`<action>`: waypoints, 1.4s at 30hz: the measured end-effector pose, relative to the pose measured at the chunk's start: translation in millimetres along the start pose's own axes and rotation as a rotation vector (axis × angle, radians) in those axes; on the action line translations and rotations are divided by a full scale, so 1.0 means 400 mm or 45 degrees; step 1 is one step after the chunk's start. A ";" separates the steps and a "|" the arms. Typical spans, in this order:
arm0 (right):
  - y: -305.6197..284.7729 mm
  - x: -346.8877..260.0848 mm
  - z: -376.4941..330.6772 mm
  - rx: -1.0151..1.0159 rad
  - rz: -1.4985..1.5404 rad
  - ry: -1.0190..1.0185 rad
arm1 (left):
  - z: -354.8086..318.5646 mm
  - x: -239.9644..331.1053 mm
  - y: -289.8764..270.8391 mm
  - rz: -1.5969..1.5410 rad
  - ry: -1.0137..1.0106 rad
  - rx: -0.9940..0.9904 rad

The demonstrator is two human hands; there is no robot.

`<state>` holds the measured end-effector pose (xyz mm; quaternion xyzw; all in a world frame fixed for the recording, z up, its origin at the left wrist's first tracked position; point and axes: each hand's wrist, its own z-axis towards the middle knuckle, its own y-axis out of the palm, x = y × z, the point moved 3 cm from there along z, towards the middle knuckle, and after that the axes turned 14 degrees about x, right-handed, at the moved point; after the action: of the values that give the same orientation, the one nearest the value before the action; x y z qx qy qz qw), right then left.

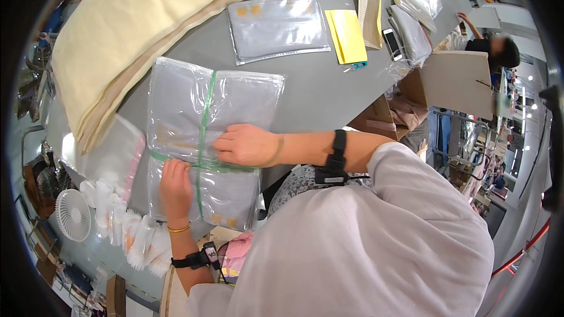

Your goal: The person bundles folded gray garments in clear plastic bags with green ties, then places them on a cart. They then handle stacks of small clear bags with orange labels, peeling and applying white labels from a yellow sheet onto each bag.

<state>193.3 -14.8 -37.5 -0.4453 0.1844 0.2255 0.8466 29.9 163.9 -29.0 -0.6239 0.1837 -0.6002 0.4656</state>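
Note:
A stack of clear plastic bags (176, 91) with a zip edge lies in front of me, bound crosswise by a green plastic strap (205, 105). Where the two bands cross, my left hand (177, 186) has its bent fingers closed on the strap, just left of the crossing. My right hand (244, 145) rests over the stack to the right of that crossing, fingers curled in. What its fingertips hold, if anything, is hidden under the hand. Beyond the stack lies another flat clear zip bag (279, 30), touched by neither hand.
Thick cream fabric (135, 41) is layered across the far left. A yellow folder (346, 36), a phone (392, 44) and grey plastic packs (408, 30) lie at the right. A cardboard box (405, 103) stands past the table edge. A white fan (73, 215) sits left.

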 end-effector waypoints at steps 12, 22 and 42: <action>-0.345 0.476 -0.483 0.761 0.800 2.286 | 0.323 0.258 0.198 -0.566 -0.404 0.049; -0.340 0.670 -0.467 0.968 1.121 2.567 | 0.581 0.058 0.734 -0.169 -1.718 -0.084; -0.255 0.504 -0.504 -0.045 1.140 2.066 | 0.294 0.433 0.756 -1.353 -1.844 0.040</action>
<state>393.9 -190.7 -180.5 -0.3669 0.8720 0.1533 0.2854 274.5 -81.3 -153.2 -0.8457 -0.4761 -0.1985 0.1368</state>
